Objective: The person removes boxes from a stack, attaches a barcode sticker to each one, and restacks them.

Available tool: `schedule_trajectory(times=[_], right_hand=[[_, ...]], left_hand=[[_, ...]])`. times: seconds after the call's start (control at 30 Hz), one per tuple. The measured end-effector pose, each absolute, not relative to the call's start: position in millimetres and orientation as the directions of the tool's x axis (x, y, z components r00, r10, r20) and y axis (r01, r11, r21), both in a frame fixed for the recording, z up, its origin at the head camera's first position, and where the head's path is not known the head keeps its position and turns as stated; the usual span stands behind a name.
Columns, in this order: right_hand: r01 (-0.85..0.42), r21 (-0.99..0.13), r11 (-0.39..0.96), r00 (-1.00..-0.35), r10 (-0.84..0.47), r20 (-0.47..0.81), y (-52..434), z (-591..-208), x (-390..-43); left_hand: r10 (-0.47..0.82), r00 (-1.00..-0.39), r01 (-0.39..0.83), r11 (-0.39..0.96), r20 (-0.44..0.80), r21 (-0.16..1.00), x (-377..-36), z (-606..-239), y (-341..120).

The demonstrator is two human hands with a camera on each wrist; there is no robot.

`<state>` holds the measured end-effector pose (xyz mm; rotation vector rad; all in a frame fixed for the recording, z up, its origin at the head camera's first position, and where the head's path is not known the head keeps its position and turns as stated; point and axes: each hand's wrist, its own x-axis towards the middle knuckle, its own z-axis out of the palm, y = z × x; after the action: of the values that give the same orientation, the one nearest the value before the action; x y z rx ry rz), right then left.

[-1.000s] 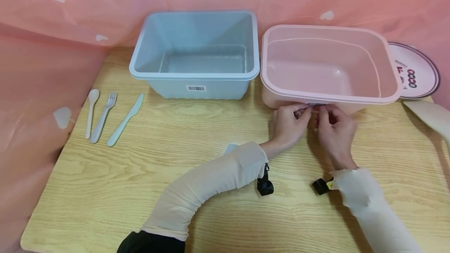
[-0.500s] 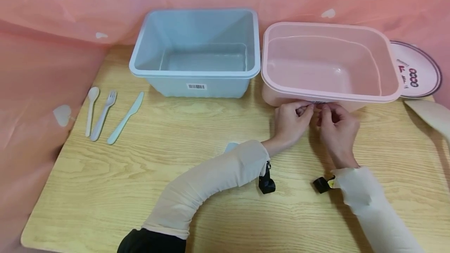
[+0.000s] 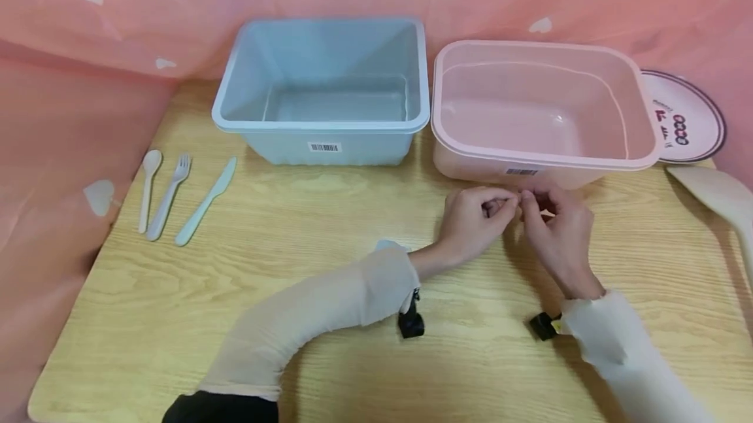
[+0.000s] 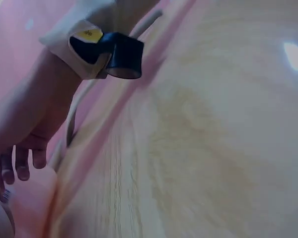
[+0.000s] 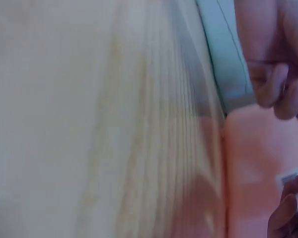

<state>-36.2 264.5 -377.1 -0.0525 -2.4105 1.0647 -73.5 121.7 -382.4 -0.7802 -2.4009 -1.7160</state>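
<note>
Wooden table (image 3: 329,227) — left hand (image 3: 476,220) and right hand (image 3: 555,230) curled fingertip to fingertip before the crosswise pink bin (image 3: 544,116); contents indiscernible.

Cream sleeves (image 3: 329,308) — black wrist cameras (image 3: 410,323)

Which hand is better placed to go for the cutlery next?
Left, probably. The left hand is on the side of the spoon, fork and knife; the right hand lies farther right and would cross over it. Both sit fingers together before the pink bin.

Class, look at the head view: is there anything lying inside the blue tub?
No, the blue tub shows only its bare floor and walls.
</note>
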Motion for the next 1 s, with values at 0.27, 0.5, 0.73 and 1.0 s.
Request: schedule_trajectory(times=[0.27,0.5,0.73,1.0], right_hand=[[-0.338,-0.598,0.727,-0.846,0.044,0.532,268,-352,-8],[-0.402,-0.469,0.786,-0.762,-0.003,0.647,295,-313,-6],[-0.105,-0.677,0.728,-0.791,0.351,0.501,347,-287,-25],[0.374,-0.730,0.573,-0.731,0.666,0.148,450,-325,-62]], left_hand=[[0.423,-0.776,0.552,0.095,0.469,0.828,-58,-349,71],[0.326,-0.693,0.701,0.097,0.643,0.706,-77,-323,11],[-0.039,-0.806,0.557,0.286,0.591,0.779,-114,-292,-69],[-0.327,-0.913,0.146,0.301,0.246,0.942,-162,-289,-140]])
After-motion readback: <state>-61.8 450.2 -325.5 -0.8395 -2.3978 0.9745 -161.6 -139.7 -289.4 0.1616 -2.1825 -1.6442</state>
